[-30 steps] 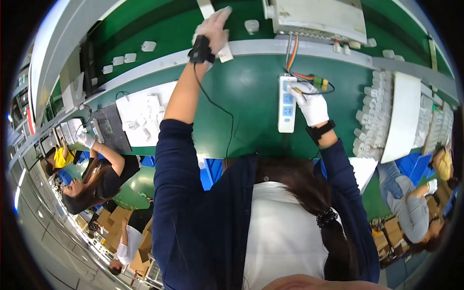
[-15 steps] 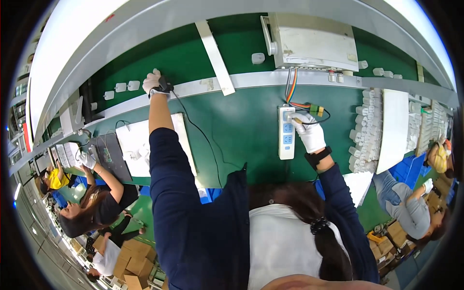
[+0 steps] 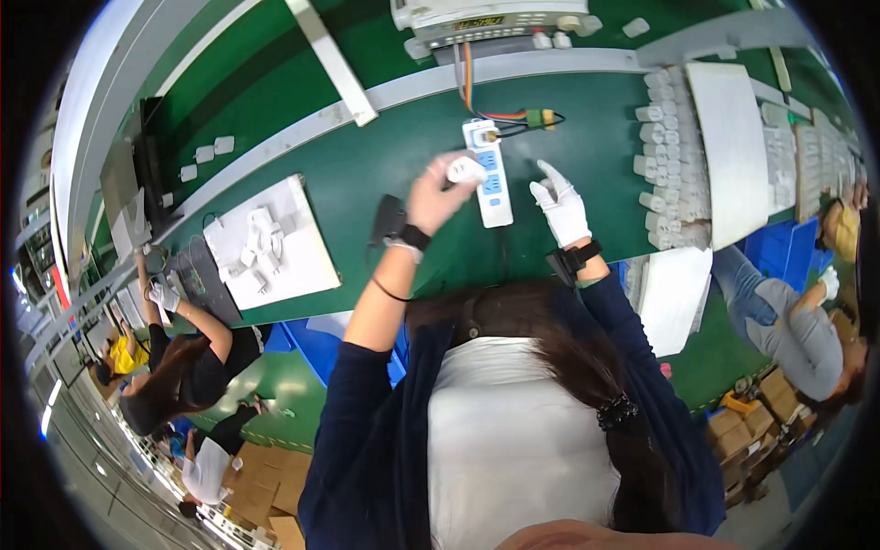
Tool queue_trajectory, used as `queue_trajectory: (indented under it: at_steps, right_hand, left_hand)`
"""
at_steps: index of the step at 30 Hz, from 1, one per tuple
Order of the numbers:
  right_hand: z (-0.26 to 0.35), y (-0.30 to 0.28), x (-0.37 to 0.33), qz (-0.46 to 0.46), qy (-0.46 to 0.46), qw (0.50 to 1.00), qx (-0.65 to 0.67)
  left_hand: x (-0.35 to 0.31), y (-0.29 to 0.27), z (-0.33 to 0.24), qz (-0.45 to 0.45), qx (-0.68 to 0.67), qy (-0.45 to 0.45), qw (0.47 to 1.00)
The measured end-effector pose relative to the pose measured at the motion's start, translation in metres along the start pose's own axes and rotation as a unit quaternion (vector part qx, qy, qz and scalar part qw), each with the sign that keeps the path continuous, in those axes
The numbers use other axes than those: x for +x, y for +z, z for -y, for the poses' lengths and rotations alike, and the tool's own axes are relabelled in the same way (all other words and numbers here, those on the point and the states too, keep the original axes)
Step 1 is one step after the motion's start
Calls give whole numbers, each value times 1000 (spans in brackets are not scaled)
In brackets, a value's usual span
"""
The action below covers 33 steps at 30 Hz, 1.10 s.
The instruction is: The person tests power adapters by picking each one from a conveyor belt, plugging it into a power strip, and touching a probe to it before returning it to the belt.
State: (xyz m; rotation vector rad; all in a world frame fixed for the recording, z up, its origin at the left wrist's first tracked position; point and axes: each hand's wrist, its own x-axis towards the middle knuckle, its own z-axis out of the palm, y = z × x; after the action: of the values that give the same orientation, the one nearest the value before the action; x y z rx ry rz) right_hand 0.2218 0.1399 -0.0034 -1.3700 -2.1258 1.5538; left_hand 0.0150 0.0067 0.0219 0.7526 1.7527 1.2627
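While left hand [image 3: 438, 192] pinches a glossy white plug [image 3: 466, 170] — power strip [image 3: 489, 172] beside.

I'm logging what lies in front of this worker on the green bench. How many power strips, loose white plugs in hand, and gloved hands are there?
Power strip: 1
White plug, held in the left hand: 1
Gloved hand, the right hand: 1
Total: 3
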Motion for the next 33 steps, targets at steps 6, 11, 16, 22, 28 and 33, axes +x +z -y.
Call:
queue_trajectory:
  at_steps: [6, 11, 16, 22, 28, 33]
  right_hand:
    - [-19, -15, -21, -41, -10, 999, 23]
    - [-4, -23, -24, -12, -26, 999, 19]
    - [13, -19, -11, 6, -38, 999, 4]
    - [68, -2, 31, 21, -123, 991, -44]
    - [76, 23, 67, 22, -220, 973, -70]
    - [90, 10, 42, 52, -230, 970, 66]
  left_hand:
    - [5, 41, -14, 70, 302, 37, 950]
    - [1, 43, -7, 78, 438, 148, 883]
    - [0, 45, 13, 17, 484, 219, 847]
    - [10, 28, -2, -10, 194, 134, 972]
    - [57, 27, -4, 38, 171, 44, 984]
    - [65, 28, 14, 22, 55, -6, 998]
